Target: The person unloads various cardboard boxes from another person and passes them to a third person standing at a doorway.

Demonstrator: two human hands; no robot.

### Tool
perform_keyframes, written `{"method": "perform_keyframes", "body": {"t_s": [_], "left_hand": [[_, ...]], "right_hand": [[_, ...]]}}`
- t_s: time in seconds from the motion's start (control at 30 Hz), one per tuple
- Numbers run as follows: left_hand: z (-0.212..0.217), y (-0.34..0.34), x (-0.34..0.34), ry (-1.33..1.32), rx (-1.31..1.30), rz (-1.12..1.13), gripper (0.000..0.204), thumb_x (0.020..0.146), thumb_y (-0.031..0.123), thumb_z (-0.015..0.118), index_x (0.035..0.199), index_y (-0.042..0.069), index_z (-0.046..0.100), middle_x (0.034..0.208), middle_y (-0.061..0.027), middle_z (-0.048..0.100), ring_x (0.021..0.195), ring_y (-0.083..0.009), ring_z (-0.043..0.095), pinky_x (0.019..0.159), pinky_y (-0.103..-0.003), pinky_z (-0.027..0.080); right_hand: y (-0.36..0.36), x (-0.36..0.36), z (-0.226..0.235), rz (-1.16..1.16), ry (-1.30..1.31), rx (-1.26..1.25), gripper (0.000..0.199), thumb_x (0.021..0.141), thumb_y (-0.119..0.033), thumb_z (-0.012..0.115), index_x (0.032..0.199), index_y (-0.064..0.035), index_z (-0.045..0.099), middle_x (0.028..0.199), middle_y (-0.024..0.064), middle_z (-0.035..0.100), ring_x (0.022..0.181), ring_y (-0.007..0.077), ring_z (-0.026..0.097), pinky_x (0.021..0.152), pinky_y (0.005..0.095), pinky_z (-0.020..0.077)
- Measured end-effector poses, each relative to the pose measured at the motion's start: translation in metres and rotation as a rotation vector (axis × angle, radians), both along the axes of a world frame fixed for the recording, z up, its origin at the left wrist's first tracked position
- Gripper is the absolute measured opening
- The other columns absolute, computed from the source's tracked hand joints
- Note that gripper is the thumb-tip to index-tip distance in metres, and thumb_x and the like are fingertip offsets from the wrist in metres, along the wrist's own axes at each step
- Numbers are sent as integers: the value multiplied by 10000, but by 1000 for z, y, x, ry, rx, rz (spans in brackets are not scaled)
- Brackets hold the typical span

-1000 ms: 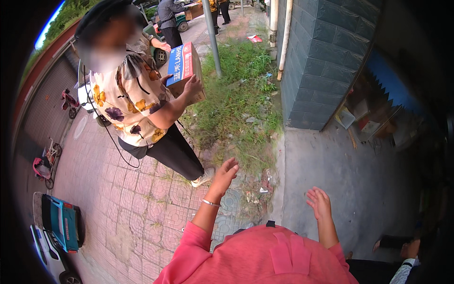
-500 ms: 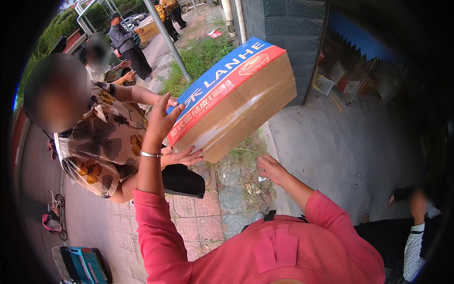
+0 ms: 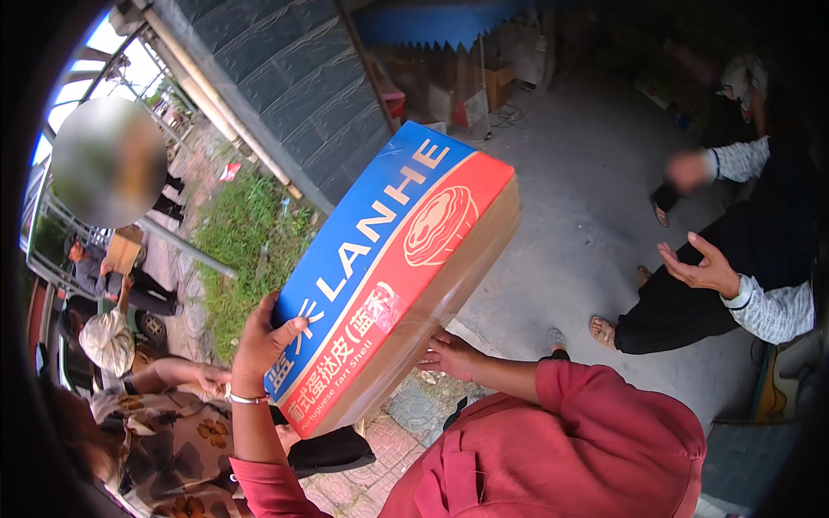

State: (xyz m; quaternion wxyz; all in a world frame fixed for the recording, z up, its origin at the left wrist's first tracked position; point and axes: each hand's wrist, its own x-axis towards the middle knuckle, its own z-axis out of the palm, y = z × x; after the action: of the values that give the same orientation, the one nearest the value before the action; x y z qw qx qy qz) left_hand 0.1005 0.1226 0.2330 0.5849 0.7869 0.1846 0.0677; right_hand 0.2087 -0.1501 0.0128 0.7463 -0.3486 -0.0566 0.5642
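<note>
Far left: co-worker in grey (image 3: 85,274), with a plain brown carton (image 3: 123,250) held in front. Just below, a pale cap (image 3: 107,342) on another person's head. Lower left: person in a floral shirt (image 3: 177,457), one hand (image 3: 212,377) near the wearer's left wrist; cannot tell whether the other touches the box. Left of centre: grey pole (image 3: 186,246), slanting in view, and a grass patch (image 3: 250,233) beside paving.

Wearer's left hand (image 3: 269,341): partly closed, gripping the left edge of the printed box (image 3: 389,272), thumb laid over its blue strip, remaining fingers mostly hidden behind the edge. Silver bracelet (image 3: 248,399) on this wrist.

Box: centre of view, held up in front of the wearer's red shirt (image 3: 553,432), long side running from lower left to upper right. Top blue and red, near side bare brown with glossy tape.

Wearer's right hand (image 3: 455,356): partly open, fingers loosely bent at the lower edge of the brown side; firmness of hold cannot be told.

Right: grey concrete floor (image 3: 561,233); person in black trousers (image 3: 669,298), patterned pale sleeve (image 3: 768,318), hand (image 3: 706,268) open with fingers spread, well apart from the box.
</note>
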Motion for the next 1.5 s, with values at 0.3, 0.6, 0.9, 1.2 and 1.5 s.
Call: {"method": "perform_keyframes", "body": {"t_s": [0.3, 0.6, 0.9, 1.2, 1.5], "left_hand": [[14, -136, 221, -74, 263, -384, 559, 754, 302, 668, 1121, -68, 464, 899, -114, 602, 764, -124, 575, 689, -247, 476], [54, -278, 322, -63, 350, -548, 624, 753, 364, 614, 1186, -45, 428, 1040, -212, 566, 890, -291, 600, 778, -317, 474], [92, -261, 327, -641, 74, -379, 583, 820, 148, 551, 1303, -32, 279, 1343, -185, 305, 1230, -234, 316, 978, -305, 285], [-196, -76, 138, -32, -469, 242, 576, 847, 196, 503, 1353, 128, 236, 1308, -94, 367, 1106, -213, 436, 796, -371, 421], [-237, -57, -31, -15, -635, 644, 481, 874, 219, 431, 1318, 86, 300, 1309, -158, 362, 1112, -326, 442, 827, -442, 447]], "right_hand": [[-141, 103, 18, -663, -128, -63, 424, 823, -409, 551, 1143, -150, 451, 1134, 37, 504, 1048, 217, 473, 883, 474, 389], [-250, 162, 43, -1017, -204, -186, 488, 826, -476, 504, 1149, -115, 438, 1149, 80, 505, 1076, 243, 465, 866, 451, 397], [-233, 203, 64, -1104, -329, -194, 545, 853, -424, 494, 1246, -66, 374, 1219, 140, 453, 1074, 235, 468, 847, 407, 428], [-203, 108, -8, -653, -194, -437, 421, 868, -389, 468, 1131, -61, 447, 1064, 122, 551, 939, 215, 544, 758, 371, 469], [-208, 97, -10, -637, -235, -566, 374, 869, -373, 467, 1084, -66, 468, 1018, 103, 563, 885, 192, 556, 730, 349, 474]]}}
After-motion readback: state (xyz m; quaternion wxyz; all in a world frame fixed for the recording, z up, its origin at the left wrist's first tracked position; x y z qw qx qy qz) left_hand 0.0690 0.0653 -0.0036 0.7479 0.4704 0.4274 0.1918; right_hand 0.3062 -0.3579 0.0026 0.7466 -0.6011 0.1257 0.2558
